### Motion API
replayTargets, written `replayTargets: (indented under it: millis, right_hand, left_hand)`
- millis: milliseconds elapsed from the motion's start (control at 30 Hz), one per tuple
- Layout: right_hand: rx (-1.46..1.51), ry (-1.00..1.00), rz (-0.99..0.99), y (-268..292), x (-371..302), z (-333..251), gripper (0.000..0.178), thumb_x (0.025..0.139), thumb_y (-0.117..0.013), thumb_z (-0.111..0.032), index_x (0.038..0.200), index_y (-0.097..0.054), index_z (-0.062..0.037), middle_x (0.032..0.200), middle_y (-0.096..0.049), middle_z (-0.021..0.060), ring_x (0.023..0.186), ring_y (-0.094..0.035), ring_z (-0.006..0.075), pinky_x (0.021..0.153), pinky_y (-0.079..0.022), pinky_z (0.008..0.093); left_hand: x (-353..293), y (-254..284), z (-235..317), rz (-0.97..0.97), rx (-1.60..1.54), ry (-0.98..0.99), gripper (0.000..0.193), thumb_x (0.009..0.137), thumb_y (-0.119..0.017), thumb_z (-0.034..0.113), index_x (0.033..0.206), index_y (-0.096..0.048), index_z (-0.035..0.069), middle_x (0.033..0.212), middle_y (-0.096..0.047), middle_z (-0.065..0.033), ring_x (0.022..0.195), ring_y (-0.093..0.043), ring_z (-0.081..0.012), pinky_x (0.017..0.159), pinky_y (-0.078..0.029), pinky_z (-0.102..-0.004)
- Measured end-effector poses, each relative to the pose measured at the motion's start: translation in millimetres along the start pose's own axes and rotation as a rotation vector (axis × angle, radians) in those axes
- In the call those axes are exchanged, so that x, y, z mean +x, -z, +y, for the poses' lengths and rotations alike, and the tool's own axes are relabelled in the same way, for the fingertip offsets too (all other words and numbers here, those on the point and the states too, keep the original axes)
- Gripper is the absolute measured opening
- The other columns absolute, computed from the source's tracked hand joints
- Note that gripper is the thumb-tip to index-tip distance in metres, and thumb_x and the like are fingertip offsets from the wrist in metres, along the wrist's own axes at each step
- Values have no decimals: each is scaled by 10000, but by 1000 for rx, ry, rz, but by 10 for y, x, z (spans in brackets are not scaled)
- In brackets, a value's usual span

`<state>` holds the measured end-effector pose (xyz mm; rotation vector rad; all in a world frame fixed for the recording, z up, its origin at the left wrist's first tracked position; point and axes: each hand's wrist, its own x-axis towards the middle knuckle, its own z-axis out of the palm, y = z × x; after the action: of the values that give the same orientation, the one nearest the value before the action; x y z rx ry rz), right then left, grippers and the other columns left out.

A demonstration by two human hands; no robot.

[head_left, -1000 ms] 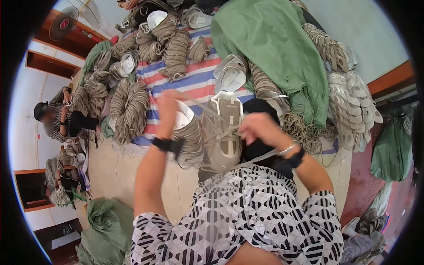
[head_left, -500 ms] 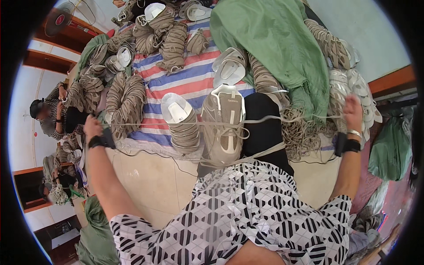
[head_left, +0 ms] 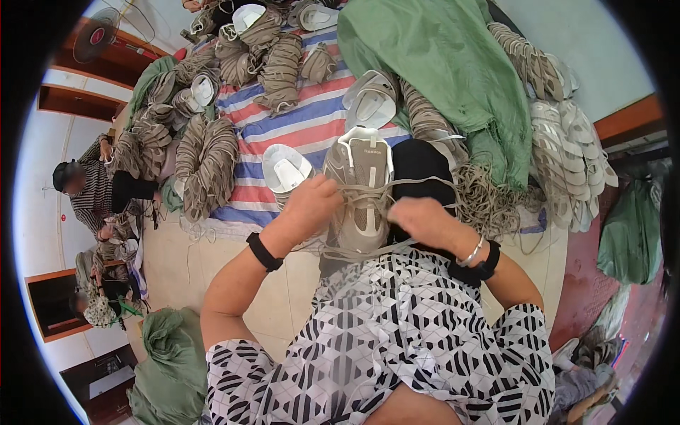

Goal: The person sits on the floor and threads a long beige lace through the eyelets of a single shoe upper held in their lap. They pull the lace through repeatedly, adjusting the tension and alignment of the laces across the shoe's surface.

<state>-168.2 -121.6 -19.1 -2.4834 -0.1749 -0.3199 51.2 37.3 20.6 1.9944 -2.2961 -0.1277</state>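
A taupe-and-white shoe upper (head_left: 363, 166) lies over my lap, its tongue end pointing away from me. A flat beige shoelace (head_left: 368, 186) runs across its front through the eyelets. My left hand (head_left: 312, 204) is closed on the lace at the upper's left edge. Close to the right edge, my right hand (head_left: 431, 223) is slightly blurred, its fingers pinched on the lace's other part. More beige cord (head_left: 386, 250) crosses my lap below the upper. A nested stack of similar uppers (head_left: 285, 168) stands just left, partly hidden behind my left hand.
A tangled heap of laces (head_left: 489, 202) lies right of my knee. Ahead, bundled uppers (head_left: 280, 71) rest on a striped sheet (head_left: 258, 131) beside a large green sack (head_left: 439, 71). More stacked uppers (head_left: 570, 159) are at right. Another person (head_left: 88, 184) sits at far left.
Both hands have come in from far out at the sides, where they stretched the lace wide, to the two edges of the upper. The upper has stayed on my lap.
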Motion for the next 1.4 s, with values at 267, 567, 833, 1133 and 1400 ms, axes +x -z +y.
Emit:
replayTargets:
  millis: [267,567,833,1133,1400]
  right_hand:
    - [-170,-414,91,-108,229,272,145,922,-487,-109,884,-573,2,743,-584,164,581,-598,316,516,-467,362]
    - [1286,-871,646,193,-136,847,110,887,-592,-182,873,-650,-90,570,-392,-102,401,-305,-11,348,-189,166]
    - [656,-709,819,103,-352,574,247,939,-537,-215,1010,-636,0,862,-693,67,439,-513,65,393,-346,182]
    - [-164,-301,47,-214,86,-82,69,825,-562,-92,798,-581,-32,753,-569,122,699,-626,284,586,-520,373]
    - [120,-467,321,-197,243,108,74,827,-588,-93,802,-604,-26,809,-595,122,729,-619,243,620,-491,339]
  left_hand:
    - [210,-534,154,606,-277,574,119,775,-645,102,754,-532,72,759,-520,-81,700,-553,-274,568,-452,-387]
    - [83,-725,236,679,-334,454,290,787,-634,103,1048,-519,50,936,-495,-151,830,-558,-322,705,-474,-401]
    - [-153,-773,374,522,-643,676,201,833,-628,90,996,-523,36,904,-501,-123,787,-558,-269,694,-460,-353]
    - [-113,-564,258,386,-672,674,166,852,-638,136,929,-534,30,792,-568,-88,675,-567,-219,636,-457,-328]
    - [-95,-572,157,404,-1064,648,147,902,-584,152,965,-536,28,682,-557,-28,629,-547,-90,576,-437,-252]
